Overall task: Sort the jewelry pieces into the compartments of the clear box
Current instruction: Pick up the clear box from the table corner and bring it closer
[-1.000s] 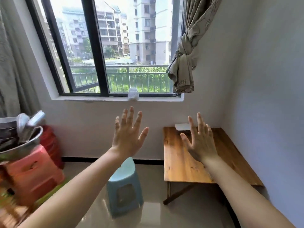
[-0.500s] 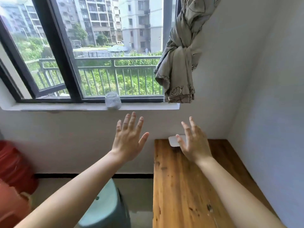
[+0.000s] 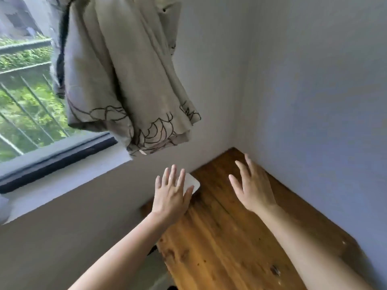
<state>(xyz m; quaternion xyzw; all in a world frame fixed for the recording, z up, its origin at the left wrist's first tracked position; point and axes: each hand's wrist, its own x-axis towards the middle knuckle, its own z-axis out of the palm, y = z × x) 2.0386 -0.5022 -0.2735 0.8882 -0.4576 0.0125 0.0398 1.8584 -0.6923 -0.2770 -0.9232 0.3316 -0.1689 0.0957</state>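
A small pale box (image 3: 192, 183) with rounded corners lies at the far left corner of a wooden table (image 3: 222, 237); blur hides whether it has compartments. No jewelry pieces are visible. My left hand (image 3: 170, 195) is stretched out flat with fingers spread, and it covers the box's left part. My right hand (image 3: 251, 185) hovers over the table's far end, also spread and holding nothing, to the right of the box.
The table stands in a room corner, with white walls behind it and on its right (image 3: 314, 101). A knotted beige curtain (image 3: 125, 80) hangs above the table's far left. A window with a dark frame and white sill (image 3: 62, 164) lies to the left.
The view has swung right and moved closer to the table. Both hands have come forward over the table's far end, and my left hand now overlaps the pale box.
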